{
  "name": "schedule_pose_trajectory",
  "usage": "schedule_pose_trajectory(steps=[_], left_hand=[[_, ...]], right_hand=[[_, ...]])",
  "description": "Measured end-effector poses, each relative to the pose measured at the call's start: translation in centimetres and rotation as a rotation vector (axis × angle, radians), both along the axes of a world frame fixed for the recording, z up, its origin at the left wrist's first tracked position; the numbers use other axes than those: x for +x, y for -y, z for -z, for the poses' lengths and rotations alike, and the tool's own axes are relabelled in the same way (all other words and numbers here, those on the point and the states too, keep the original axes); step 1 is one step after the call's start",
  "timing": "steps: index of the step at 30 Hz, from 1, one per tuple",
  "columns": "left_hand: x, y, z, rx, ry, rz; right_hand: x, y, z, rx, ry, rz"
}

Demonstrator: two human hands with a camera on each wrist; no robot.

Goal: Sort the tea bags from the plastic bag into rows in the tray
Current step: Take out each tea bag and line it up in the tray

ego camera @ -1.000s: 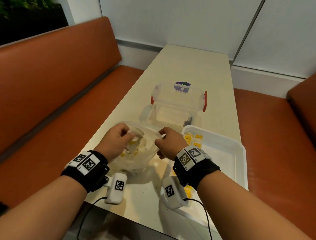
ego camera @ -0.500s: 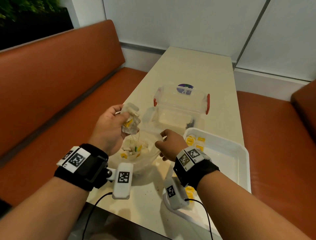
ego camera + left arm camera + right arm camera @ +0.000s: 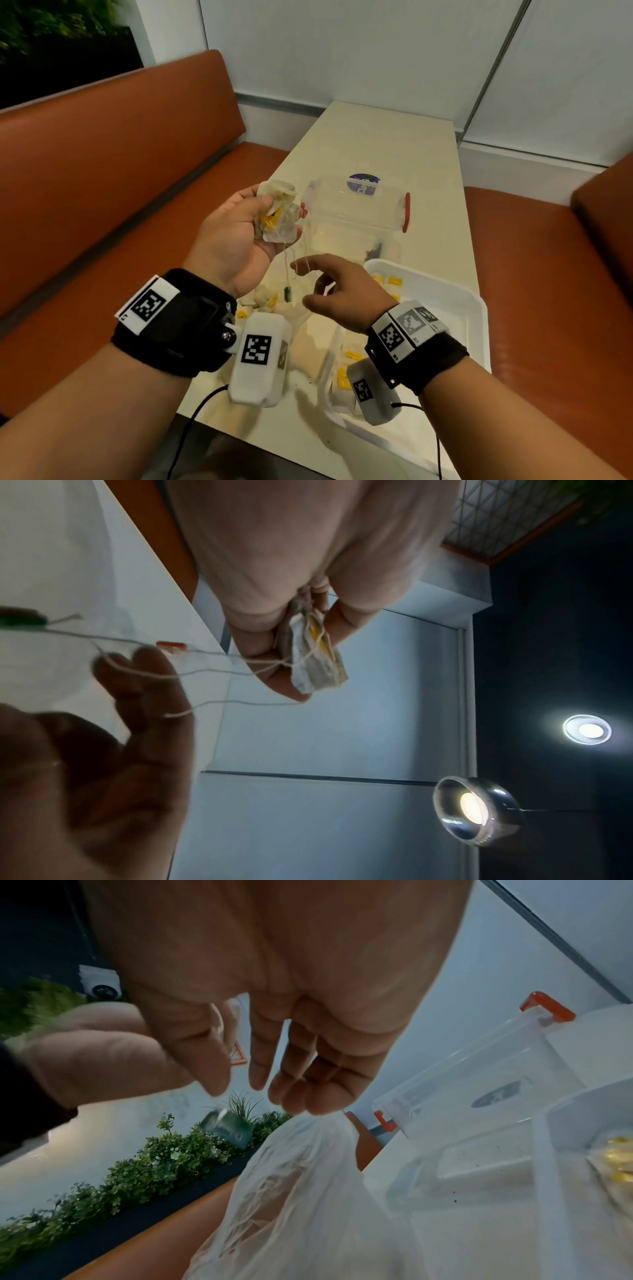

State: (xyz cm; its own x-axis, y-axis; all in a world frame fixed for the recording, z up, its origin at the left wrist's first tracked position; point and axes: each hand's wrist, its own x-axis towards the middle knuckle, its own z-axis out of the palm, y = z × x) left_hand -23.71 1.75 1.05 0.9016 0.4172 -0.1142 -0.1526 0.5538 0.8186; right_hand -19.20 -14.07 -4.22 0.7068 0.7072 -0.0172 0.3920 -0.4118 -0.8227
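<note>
My left hand [image 3: 239, 233] is raised above the table and grips a clump of tea bags [image 3: 278, 214] [image 3: 316, 656] with yellow tags. Their strings hang down, one ending in a green tag [image 3: 287, 294] [image 3: 22, 620]. Lower and to the right, my right hand [image 3: 337, 291] is open with its fingers [image 3: 294, 1069] spread, the tips reaching among the dangling strings. The clear plastic bag [image 3: 301, 1191] with more tea bags [image 3: 265, 301] lies on the table under both hands. A white tray [image 3: 455, 308] at the right holds several tea bags [image 3: 394, 281] along its left side.
A clear plastic box [image 3: 356, 212] with red latches stands on the table [image 3: 383, 137] behind the bag. Orange bench seats [image 3: 102, 178] run along both sides. The near table edge lies just under my wrists.
My left hand has lifted a clump of tea bags out of the bag and turned palm up. My right hand has let go of the bag's rim, opened and risen toward the strings.
</note>
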Motion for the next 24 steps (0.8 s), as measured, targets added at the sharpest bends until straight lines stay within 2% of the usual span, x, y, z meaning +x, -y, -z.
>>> schedule_pose_trajectory(steps=[8,11,14,18,24], left_hand=[[0.7,1.9,-0.6,-0.143,0.027,0.031],[0.0,2.7,1.0,-0.206,-0.029,0.021],[-1.3,4.5,3.6,-0.356,-0.092,0.076],[-2.0,7.5,6.8,-0.526,-0.168,0.147],[-1.9,11.1,8.4,-0.525,-0.334,0.200]], right_hand=[[-0.5,0.5,0.3,0.018,0.017,0.007],[-0.7,2.4,-0.9,0.117,-0.055,0.007],[-0.8,3.9,-3.1,0.269,-0.091,0.031],[-0.5,4.8,-4.5,0.354,-0.139,0.063],[-0.2,5.5,-5.1,0.427,-0.207,0.079]])
